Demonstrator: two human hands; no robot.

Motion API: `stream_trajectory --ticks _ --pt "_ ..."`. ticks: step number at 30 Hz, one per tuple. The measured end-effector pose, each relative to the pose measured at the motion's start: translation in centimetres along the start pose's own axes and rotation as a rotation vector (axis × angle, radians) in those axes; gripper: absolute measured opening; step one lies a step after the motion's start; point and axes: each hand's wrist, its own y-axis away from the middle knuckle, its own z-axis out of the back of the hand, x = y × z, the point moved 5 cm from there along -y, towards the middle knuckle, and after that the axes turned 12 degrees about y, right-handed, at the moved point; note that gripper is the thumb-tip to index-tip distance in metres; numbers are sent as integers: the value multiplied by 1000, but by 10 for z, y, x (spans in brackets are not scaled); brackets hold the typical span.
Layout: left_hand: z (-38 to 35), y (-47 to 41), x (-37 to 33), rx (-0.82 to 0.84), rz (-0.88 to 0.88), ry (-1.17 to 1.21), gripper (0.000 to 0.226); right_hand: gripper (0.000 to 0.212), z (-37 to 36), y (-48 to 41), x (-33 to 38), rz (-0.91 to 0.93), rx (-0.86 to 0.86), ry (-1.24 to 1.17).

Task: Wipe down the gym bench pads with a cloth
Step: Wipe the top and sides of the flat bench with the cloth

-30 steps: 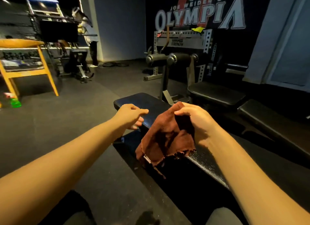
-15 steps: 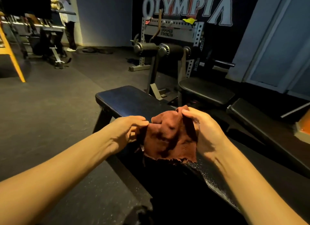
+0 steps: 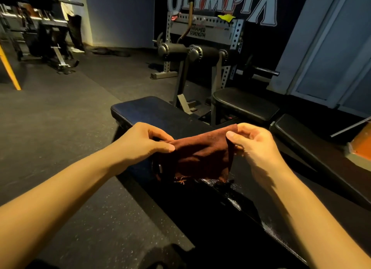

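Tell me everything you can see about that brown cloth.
The cloth is reddish-brown, soft and towel-like, with a frayed lower edge and a small pale tag on its left side. It hangs spread between the left hand and right hand, each pinching an upper corner, above the dark bench pad.

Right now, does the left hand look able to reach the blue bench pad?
Probably yes: the left hand is just above the bench pad, nothing between them. It and the right hand pinch the cloth, which would have to come along.
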Motion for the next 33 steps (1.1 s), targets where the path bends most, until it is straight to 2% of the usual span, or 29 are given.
stream_trajectory --ticks 3,5,8,10,12,14,15,16,20,23,26,29,31,33 --pt "5 4 1 -41 -7 -33 3 12 -3 2 0 -15 14 16" --pt "9 8 3 -52 -5 37 5 8 -1 2 -5 -71 19 115" --pt "9 11 -3 -8 -24 165 12 22 -3 -2 -13 -90 18 597" --pt "7 11 -9 -9 -21 215 17 20 -10 4 -3 -32 -41 816" --pt "0 8 -13 -6 10 242 24 22 -23 12 14 70 -47 738" --pt "-10 9 -16 21 36 238 27 26 -44 20 27 83 118 425" --pt "-14 9 -17 30 42 245 26 28 -56 23 31 73 200 343" --pt "-17 10 -18 36 45 258 24 28 -63 25 32 79 235 350" --pt "-19 11 -18 23 16 231 23 11 -67 17 27 98 181 405" --pt "-12 10 -15 -43 -11 195 22 15 -64 16 25 81 236 374" --pt "1 8 -8 -93 -4 207 21 18 -52 13 19 -23 215 161" --pt "26 1 -4 -259 -32 267 28 15 -31 10 3 -168 101 -20" --pt "45 -4 -13 -401 -114 238 34 13 -17 9 -12 -268 114 -6" --pt "57 -8 -32 -448 -217 157 36 15 -10 12 -23 -352 282 170"
